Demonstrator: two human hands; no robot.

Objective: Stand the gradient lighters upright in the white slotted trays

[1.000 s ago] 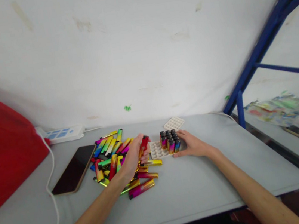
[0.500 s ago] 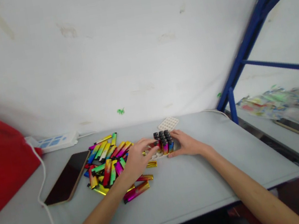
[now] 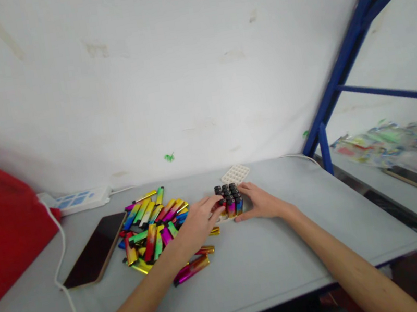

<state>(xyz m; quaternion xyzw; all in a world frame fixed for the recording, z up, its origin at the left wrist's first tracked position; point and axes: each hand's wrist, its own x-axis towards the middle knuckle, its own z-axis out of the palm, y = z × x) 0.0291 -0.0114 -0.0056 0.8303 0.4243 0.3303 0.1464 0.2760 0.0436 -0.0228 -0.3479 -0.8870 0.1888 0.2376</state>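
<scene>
Now your left hand (image 3: 199, 222) is pinching a lighter (image 3: 222, 202) at the near left of the standing lighters (image 3: 231, 194) on the tray (image 3: 225, 219), your right hand (image 3: 260, 202) is curving, thumb and fingers apart, at their right side, and loose lighters (image 3: 151, 236) are lying left, beside the phone (image 3: 96, 250).

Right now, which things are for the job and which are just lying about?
For the job, it seems:
standing lighters
loose lighters
pale tray under the standing lighters
maybe the dimpled tray behind, untouched

Probably just lying about:
phone
white power strip
red fabric
plastic packets, right
</scene>
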